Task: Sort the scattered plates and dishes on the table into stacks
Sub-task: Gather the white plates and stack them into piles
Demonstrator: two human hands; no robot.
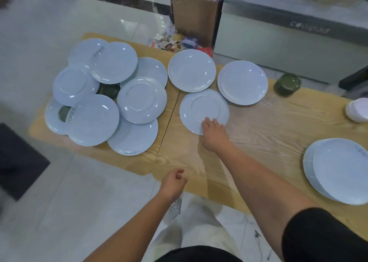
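Observation:
Several pale blue plates lie in a loose overlapping pile (105, 96) on the left of the wooden table (268, 126), with two dark green dishes (109, 90) half buried among them. Three more plates lie singly in the middle: one upright (191, 70), another upright (242, 82), and one upside-down plate (203, 108). My right hand (214, 134) rests its fingertips on the near rim of that upside-down plate. My left hand (173, 182) hovers at the table's near edge, fingers loosely curled, holding nothing. A neat stack of plates (338, 170) stands at the right.
A stack of green dishes (286, 84) stands at the back right, and white dishes (357, 109) sit at the far right edge. A cardboard box (196, 15) and scattered wrappers (175, 40) lie on the floor behind the table. A dark mat (18, 160) lies at left.

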